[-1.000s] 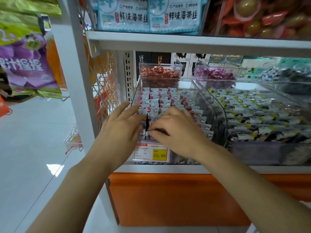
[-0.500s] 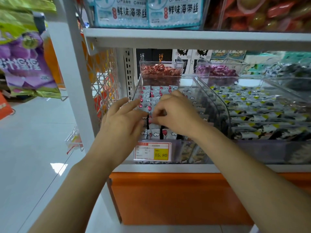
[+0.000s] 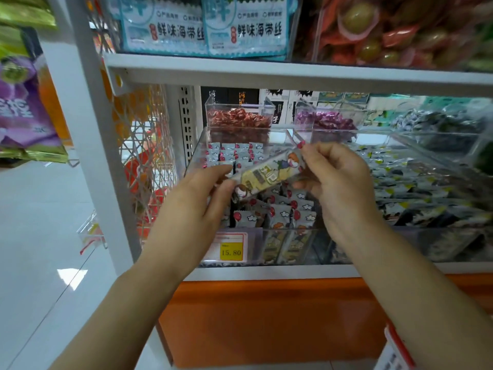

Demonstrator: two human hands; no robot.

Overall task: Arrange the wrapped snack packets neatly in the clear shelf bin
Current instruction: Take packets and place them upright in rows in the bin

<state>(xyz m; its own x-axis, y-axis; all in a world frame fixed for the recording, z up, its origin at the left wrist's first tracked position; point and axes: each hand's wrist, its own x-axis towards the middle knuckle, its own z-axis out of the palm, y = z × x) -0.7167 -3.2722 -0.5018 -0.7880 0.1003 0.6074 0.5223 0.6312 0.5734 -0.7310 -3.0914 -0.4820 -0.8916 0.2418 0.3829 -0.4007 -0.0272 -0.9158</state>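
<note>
A long wrapped snack packet [image 3: 269,174] with a yellow label and cartoon print is held level above the clear shelf bin [image 3: 197,156]. My left hand [image 3: 197,206] pinches its lower left end. My right hand [image 3: 338,180] pinches its upper right end between thumb and fingers. Below it, several grey packets [image 3: 280,213] with red balloons and clouds stand in rows inside the bin; more rows [image 3: 234,153] lie at the bin's back.
A yellow price tag [image 3: 231,252] reading 15.80 sits on the bin's front. To the right is a bin of black and white packets [image 3: 416,188]. Behind are small bins of red [image 3: 237,120] and purple [image 3: 325,120] sweets. A white shelf board [image 3: 293,73] runs overhead.
Both hands were down among the packets in the bin. They have risen, and one long packet is now lifted out and held between them.
</note>
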